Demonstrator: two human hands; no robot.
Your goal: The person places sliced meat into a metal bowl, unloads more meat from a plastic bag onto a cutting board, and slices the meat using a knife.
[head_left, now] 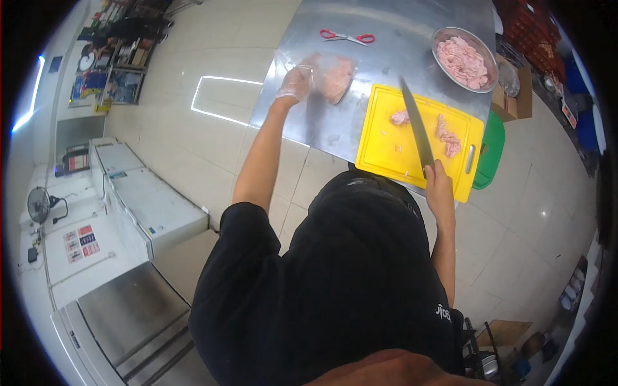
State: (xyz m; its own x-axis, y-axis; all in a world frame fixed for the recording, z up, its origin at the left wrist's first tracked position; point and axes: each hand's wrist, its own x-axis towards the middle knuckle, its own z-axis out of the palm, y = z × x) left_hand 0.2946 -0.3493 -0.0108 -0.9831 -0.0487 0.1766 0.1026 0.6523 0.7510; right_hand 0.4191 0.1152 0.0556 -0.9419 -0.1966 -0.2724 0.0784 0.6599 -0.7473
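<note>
My right hand (439, 183) grips the handle of a long knife (416, 125), its blade slanting over a yellow cutting board (373, 148). Under and beside the blade, a small lump of pale pink meat (399, 118) and a longer strip of meat (449, 136) rest on the board. In a clear plastic glove, my left hand (295, 85) is closed at the edge of what looks like a clear plastic bag (317, 72). A larger piece of pink meat (338, 80) lies right beside it on the metal table; the film blurs my fingertips.
Red-handled scissors (347, 37) lie farther back on the metal table (393, 58). A metal bowl of cut meat (462, 62) stands at the right. A green board (492, 151) sticks out beneath the yellow one. A cardboard box (515, 93) is beyond the table's right edge; white freezers (151, 202) stand left.
</note>
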